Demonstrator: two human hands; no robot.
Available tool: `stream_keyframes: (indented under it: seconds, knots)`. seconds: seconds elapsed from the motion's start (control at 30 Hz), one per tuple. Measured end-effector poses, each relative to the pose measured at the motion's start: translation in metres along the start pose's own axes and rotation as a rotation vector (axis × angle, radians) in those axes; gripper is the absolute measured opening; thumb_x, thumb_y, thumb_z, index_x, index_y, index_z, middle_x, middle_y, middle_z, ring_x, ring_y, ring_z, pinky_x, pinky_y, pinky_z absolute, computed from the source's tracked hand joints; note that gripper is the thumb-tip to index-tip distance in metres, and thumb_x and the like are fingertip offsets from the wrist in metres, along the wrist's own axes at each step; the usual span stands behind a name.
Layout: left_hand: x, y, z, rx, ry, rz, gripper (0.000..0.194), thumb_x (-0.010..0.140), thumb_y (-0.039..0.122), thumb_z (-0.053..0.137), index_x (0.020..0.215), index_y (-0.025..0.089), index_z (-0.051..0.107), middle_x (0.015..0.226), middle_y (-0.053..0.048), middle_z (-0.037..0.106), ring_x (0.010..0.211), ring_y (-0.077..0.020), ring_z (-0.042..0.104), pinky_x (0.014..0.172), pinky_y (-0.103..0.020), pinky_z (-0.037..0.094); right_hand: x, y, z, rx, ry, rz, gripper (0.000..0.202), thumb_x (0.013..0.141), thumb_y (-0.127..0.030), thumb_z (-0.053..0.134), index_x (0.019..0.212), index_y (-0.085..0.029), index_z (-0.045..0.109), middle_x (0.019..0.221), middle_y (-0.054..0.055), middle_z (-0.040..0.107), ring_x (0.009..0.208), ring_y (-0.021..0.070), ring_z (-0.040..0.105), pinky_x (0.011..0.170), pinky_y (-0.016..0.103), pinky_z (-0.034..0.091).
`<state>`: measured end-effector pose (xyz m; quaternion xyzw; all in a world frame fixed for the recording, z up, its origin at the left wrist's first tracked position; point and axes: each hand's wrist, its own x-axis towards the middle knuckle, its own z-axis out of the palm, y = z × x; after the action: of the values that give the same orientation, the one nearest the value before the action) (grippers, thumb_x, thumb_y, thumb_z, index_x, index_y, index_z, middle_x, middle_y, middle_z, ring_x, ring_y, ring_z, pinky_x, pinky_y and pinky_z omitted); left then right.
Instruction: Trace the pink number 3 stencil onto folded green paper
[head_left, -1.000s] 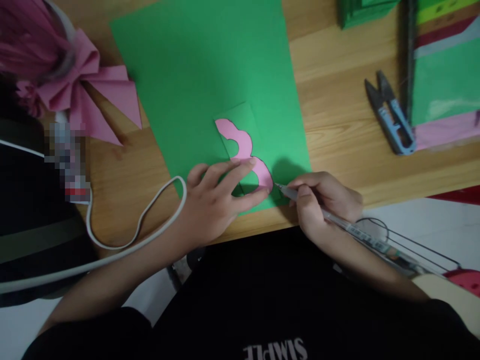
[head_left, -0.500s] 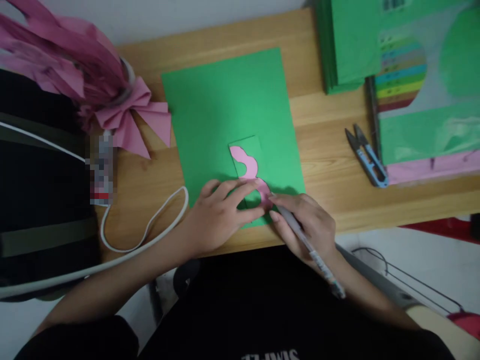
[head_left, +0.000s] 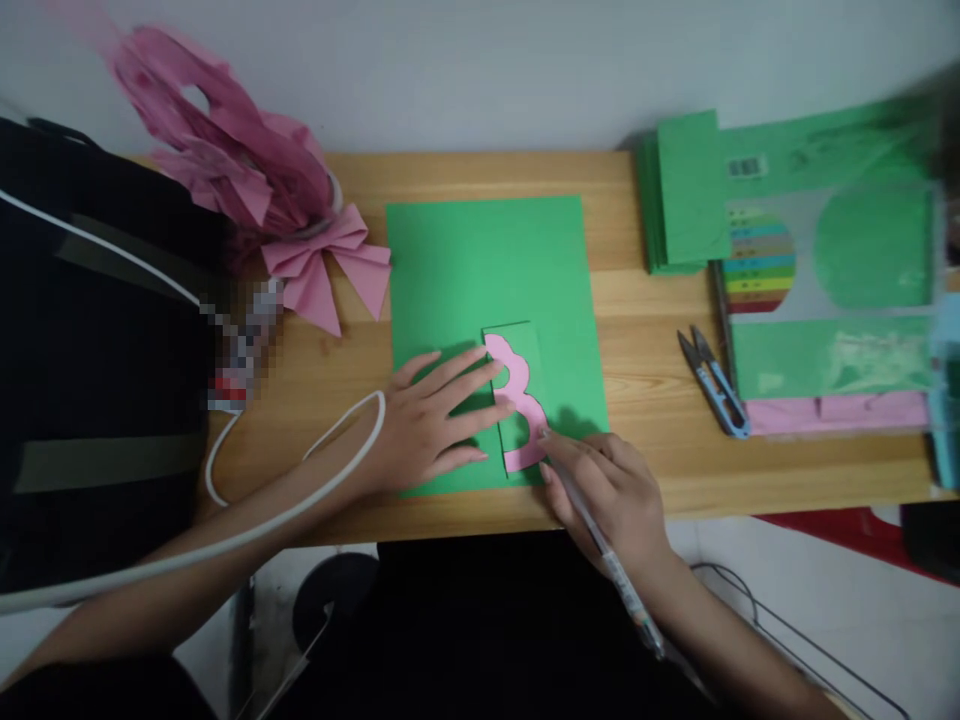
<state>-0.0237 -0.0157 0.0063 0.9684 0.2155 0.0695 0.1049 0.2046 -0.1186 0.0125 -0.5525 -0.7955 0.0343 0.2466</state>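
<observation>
A pink paper cutout shaped like a 3 (head_left: 517, 372) lies on a small green paper rectangle (head_left: 531, 350), which rests on a large green sheet (head_left: 487, 260). Dark lines show along the cutout's right side and the rectangle's edges. My left hand (head_left: 431, 425) is spread flat from the left, some fingertips resting on the cutout's left part. In my right hand (head_left: 611, 490) is a pen (head_left: 619, 580), gripped near its tip, with the tip by the lower right curve of the 3.
Small scissors (head_left: 712, 385) lie to the right, beside a packet of coloured paper (head_left: 825, 350). Behind them stands a stack of green cards (head_left: 686, 190). Pink paper bow pieces (head_left: 322, 270) sit at the left near a black bag (head_left: 97, 350). A white cable (head_left: 300, 515) crosses over my left forearm.
The view has shifted, showing more wall. My left hand has drawn back leftward off the lower part of the 3, uncovering its bottom end. My right hand still holds the pen at the right edge.
</observation>
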Motion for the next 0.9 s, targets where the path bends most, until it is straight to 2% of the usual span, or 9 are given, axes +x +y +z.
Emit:
stream_keyframes:
  seconds: [0.07,0.23,0.53,0.7,0.9]
  knots:
    - [0.001,-0.003,0.003,0.023,0.035,-0.017,0.045,0.099,0.047,0.047,0.137,0.024,0.055,0.152,-0.014,0.046,0.141,-0.0311,0.04,0.109,-0.049,0.028,0.001,-0.001,0.0,-0.005,-0.009,-0.007,0.013,0.093,-0.017,0.056,0.104,-0.017,0.062,0.087,0.003,0.076,0.069,0.0164,0.062,0.064,0.03,0.05]
    - [0.0,-0.011,0.013,-0.004,0.088,-0.005,0.046,0.097,0.053,0.046,0.136,0.03,0.056,0.152,-0.015,0.044,0.143,-0.0327,0.037,0.11,-0.052,0.027,0.002,-0.001,-0.001,0.003,-0.019,-0.01,0.014,0.093,-0.017,0.056,0.107,-0.018,0.06,0.09,0.003,0.076,0.07,0.0168,0.062,0.065,0.031,0.05]
    - [-0.001,-0.016,0.008,-0.106,0.001,-0.04,0.045,0.096,0.052,0.05,0.138,0.036,0.054,0.155,-0.013,0.04,0.146,-0.0306,0.033,0.112,-0.053,0.025,0.01,0.001,-0.003,0.067,-0.024,-0.016,0.011,0.091,-0.014,0.057,0.101,-0.016,0.061,0.08,0.002,0.073,0.067,0.0166,0.06,0.063,0.031,0.05]
    - [0.001,-0.017,0.011,-0.142,0.035,-0.039,0.045,0.093,0.05,0.056,0.135,0.034,0.058,0.155,-0.014,0.039,0.143,-0.0347,0.036,0.111,-0.055,0.026,0.017,0.001,-0.004,0.084,-0.048,-0.002,0.009,0.089,-0.013,0.058,0.096,-0.016,0.062,0.079,0.002,0.072,0.066,0.0159,0.06,0.063,0.031,0.049]
    - [0.0,-0.014,0.012,-0.157,0.055,-0.083,0.045,0.089,0.053,0.062,0.13,0.035,0.062,0.16,-0.014,0.029,0.147,-0.0387,0.028,0.112,-0.055,0.027,0.017,0.002,-0.005,0.068,-0.078,-0.015,0.007,0.09,-0.015,0.058,0.096,-0.014,0.063,0.079,0.005,0.072,0.068,0.0168,0.063,0.064,0.032,0.049]
